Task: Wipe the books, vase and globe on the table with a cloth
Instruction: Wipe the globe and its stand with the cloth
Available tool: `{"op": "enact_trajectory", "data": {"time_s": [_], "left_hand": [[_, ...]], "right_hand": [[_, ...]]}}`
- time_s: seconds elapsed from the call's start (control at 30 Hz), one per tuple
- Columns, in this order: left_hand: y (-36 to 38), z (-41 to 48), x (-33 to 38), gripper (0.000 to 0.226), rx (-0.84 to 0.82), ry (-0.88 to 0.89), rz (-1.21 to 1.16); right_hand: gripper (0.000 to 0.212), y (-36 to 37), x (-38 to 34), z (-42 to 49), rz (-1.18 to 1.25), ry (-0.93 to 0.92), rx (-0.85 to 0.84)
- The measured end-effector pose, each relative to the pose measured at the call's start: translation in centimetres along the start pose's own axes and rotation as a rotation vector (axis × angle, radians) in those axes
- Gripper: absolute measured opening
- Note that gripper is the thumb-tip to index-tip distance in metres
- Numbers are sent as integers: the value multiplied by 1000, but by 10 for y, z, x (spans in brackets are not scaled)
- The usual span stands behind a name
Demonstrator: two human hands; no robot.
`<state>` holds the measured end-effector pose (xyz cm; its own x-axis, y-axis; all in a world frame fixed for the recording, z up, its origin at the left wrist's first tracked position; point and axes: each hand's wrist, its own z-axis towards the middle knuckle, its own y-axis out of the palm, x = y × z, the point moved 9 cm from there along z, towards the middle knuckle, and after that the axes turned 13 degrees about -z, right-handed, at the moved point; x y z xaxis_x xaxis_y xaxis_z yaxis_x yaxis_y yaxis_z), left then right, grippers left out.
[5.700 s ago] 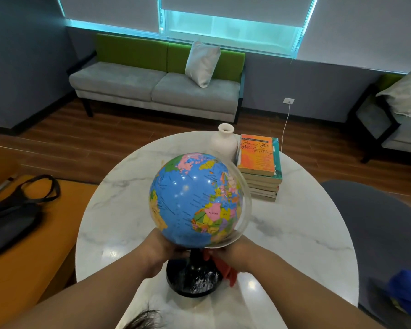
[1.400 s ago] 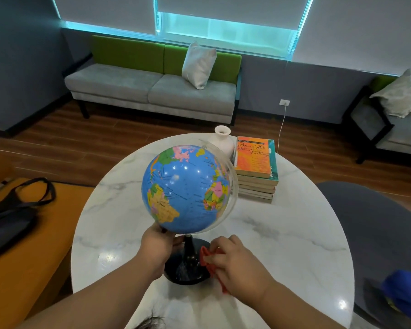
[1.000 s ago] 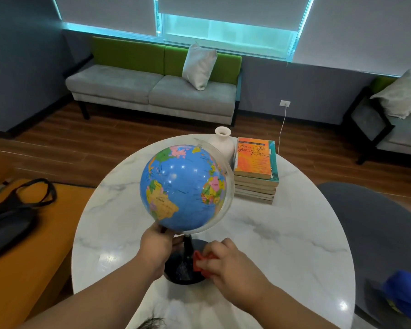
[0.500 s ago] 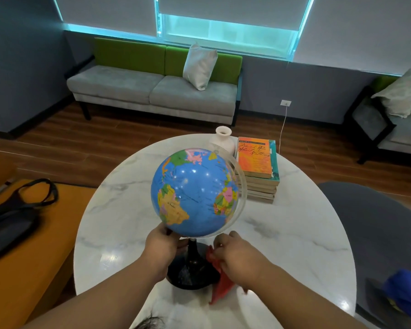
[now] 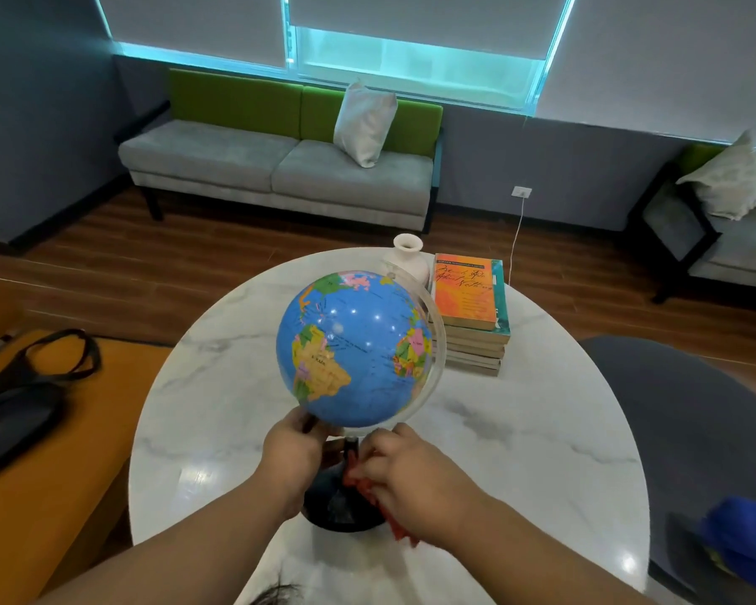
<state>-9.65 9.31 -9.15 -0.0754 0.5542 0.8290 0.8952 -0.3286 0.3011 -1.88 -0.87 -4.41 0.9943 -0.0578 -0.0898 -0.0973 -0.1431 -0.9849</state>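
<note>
Head view, looking down at a round white marble table (image 5: 542, 451) that fills the middle and lower frame.

At centre stands the globe (image 5: 359, 347), a blue ball in a clear ring on a black stem and round black base (image 5: 337, 508). It sits near the table's front edge. The left hand (image 5: 293, 451), just below and left of centre, grips the underside of the ball where it meets the stem, fingers curled up against it. The right hand (image 5: 407, 469), just right of the stem, is closed around a bunched red cloth (image 5: 359, 480) and presses it to the stem and the top of the base. A corner of cloth pokes out under the wrist.

What has changed: a few seconds ago both hands were at the foot of the ball and Europe and Africa faced the camera. South America now faces it, so the ball has been turned. Half a second ago the cloth hung loose below the right hand. It is now gathered in and pushed against the stem.

This suggests the wiping has moved down from the ball to the stand, so the globe is probably nearly done.

Above and right of centre, at the table's far side, a white vase (image 5: 407, 259) stands just beside a stack of books (image 5: 470, 316). Neither hand is near them, and both likely remain to be wiped.
</note>
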Motion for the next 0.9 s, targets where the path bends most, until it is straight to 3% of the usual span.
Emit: {"op": "enact_trajectory", "data": {"time_s": [0.23,0.37,0.47,0.6,0.67,0.8,0.9], "left_hand": [[2,-3,0,11,-14,31,-5],[6,-5,-3,10,-37,-11,-51],[11,-7,-6,6,-65,-34,-28],[10,-6,-5,9,-57,-10,33],[8,-6,-5,11,-33,11,46],[7,-6,-5,7,-32,18,53],[7,-5,-3,6,-38,22,72]], "right_hand": [[31,15,34,-13,-129,129,-138],[42,-11,26,-8,114,221,88],[34,-6,9,-5,168,143,114],[23,17,25,-7,117,155,-84],[19,18,30,-5,-46,140,-158],[26,9,14,-2,24,99,-16],[29,12,-2,-3,38,18,-10]]}}
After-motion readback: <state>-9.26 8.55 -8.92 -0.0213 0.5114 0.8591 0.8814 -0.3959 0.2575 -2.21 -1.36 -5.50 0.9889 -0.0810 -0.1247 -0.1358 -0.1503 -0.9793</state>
